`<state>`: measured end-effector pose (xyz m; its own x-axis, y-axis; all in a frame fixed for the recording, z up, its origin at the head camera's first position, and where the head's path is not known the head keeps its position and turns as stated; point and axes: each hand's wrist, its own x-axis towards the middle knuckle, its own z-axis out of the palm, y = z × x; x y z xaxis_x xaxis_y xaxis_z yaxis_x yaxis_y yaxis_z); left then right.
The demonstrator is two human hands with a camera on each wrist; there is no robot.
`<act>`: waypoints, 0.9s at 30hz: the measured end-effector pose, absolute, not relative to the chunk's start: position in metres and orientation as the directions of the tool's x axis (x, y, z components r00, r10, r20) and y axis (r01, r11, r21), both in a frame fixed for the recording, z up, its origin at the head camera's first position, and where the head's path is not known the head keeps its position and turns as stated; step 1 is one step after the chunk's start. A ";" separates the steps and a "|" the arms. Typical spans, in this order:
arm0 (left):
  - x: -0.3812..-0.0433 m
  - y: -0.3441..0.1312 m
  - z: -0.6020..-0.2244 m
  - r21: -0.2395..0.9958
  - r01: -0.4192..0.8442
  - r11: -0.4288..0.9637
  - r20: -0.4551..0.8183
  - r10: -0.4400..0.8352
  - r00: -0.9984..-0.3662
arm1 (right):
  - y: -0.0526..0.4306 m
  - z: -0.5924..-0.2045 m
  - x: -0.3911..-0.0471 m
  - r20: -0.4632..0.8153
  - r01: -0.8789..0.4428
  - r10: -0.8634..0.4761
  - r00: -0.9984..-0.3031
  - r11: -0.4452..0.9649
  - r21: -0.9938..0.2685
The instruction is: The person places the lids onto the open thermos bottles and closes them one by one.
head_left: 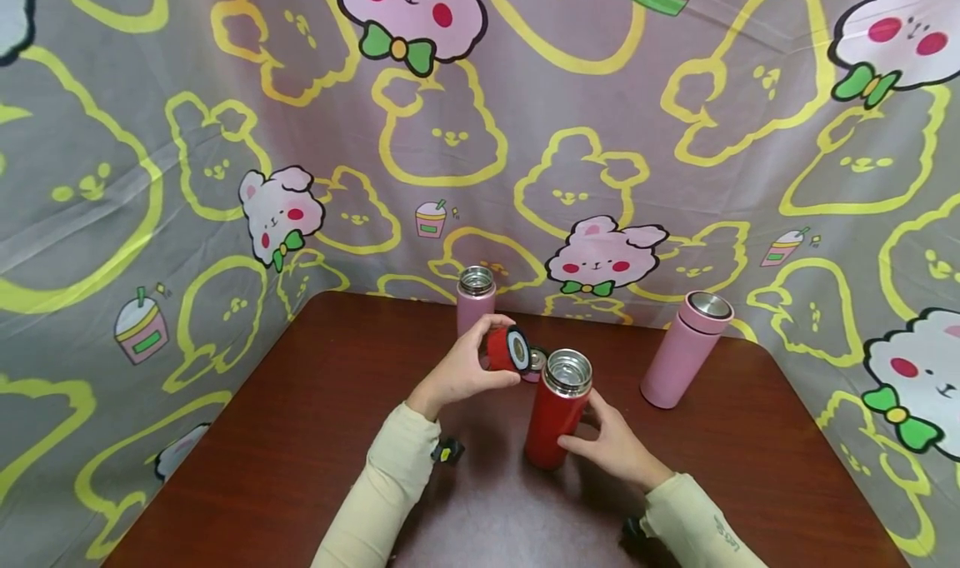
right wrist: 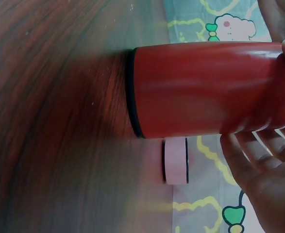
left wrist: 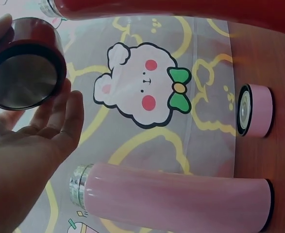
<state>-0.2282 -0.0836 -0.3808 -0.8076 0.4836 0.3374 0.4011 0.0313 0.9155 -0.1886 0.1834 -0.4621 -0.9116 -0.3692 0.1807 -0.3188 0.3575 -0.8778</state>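
Note:
My left hand (head_left: 461,372) holds a red thermos lid (head_left: 498,351) between thumb and fingers, tilted so that its underside faces the red thermos. In the left wrist view a shiny round face of that lid (left wrist: 25,80) shows. My right hand (head_left: 618,447) grips the red thermos (head_left: 551,426) around its side. The thermos stands upright with its steel mouth (head_left: 568,370) uncovered, just right of the lid. Behind them a pink lid (head_left: 534,366) lies on the table, partly hidden in the head view.
An uncovered pink thermos (head_left: 477,306) stands at the back, left of the pink lid. Another pink thermos (head_left: 681,356), with its lid on, stands at the right. A patterned cloth (head_left: 450,151) hangs behind the brown table (head_left: 277,418).

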 end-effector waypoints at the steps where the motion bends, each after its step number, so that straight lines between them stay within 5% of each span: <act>1: -0.228 -0.083 -0.380 0.916 0.400 0.022 0.338 0.491 -0.803 | 0.184 -0.463 -0.189 0.188 -0.327 -0.375 -0.908 0.352 -0.877; 27: -0.201 -0.070 -0.343 0.850 0.521 0.084 0.429 0.466 -0.774 | 0.187 -0.462 -0.188 0.197 -0.339 -0.414 -0.889 0.306 -0.890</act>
